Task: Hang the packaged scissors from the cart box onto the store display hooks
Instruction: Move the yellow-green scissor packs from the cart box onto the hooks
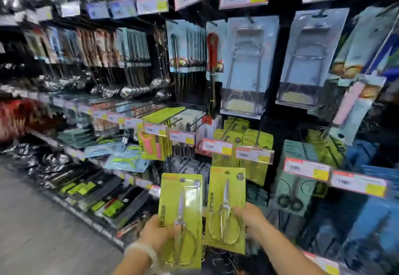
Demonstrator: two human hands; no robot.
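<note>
Right now both hands are up in front of a store display, each holding one pack of scissors. Left hand [156, 231] grips the left scissors pack [181, 218] at its lower left edge, fingers curled round the card, thumb on the front. White bracelet [144, 252] on that wrist. Right hand [248, 218] grips the right scissors pack [225, 210] at its right edge, fingers wrapped behind, thumb on the front near the handles. Both packs are yellow-green cards with metal scissors under clear plastic, upright, side by side, edges close or just touching; cannot tell which. Each card has a hang hole at the top. Neither pack is on a hook; both are held in the air below the hooks.

Just above the right pack, more yellow-green scissors packs [244, 145] hang on display hooks, with price tags [217, 147] in front of them. Further right, teal packs with black-handled scissors [291, 188] hang lower down. Above, two large blue-carded packs with wire racks [248, 63] hang on the black back panel. To the left, rows of ladles [129, 90] and other utensils, all blurred. Pink peeler pack [151, 147] hangs left of centre. Grey floor [43, 231] at lower left. The cart box is out of view.
</note>
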